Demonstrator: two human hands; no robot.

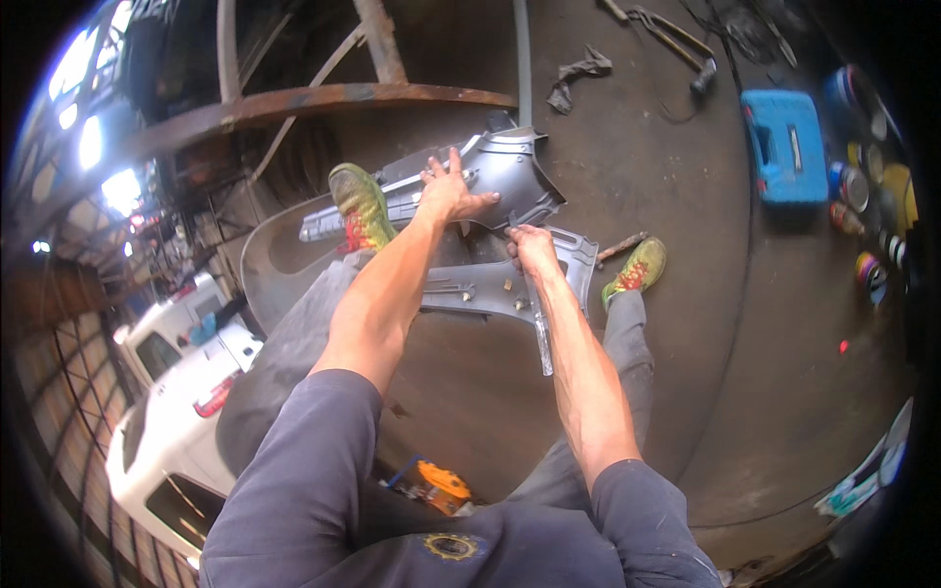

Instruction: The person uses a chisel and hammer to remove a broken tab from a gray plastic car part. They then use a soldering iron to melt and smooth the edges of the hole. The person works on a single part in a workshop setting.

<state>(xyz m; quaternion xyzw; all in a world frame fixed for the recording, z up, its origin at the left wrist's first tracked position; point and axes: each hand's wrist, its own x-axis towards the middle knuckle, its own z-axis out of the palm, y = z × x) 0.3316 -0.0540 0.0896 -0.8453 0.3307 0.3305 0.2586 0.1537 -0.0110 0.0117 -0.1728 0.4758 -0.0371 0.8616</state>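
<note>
My left hand [453,192] lies with fingers spread on a grey molded plastic trim panel [505,171], pressing on its upper side. My right hand [534,250] is closed around a slim, flat, pale metallic tool [543,338], whose long end runs back beneath my wrist. Its front end comes close to the panel's lower edge; whether it touches I cannot tell. Nearer to me lies a second grey trim panel [470,286], with clips and ribs on its face, partly under my right hand and forearm. The tool's exact kind is unclear.
My shoes flank the panels, a short rusty rod [621,246] beside the right one. A rusty metal frame [323,95] stands beyond. On the right are a blue tool case [785,147] and several cans. A hose with a torch-like tool [676,39], a rag [578,78] and a white vehicle [181,431] surround me.
</note>
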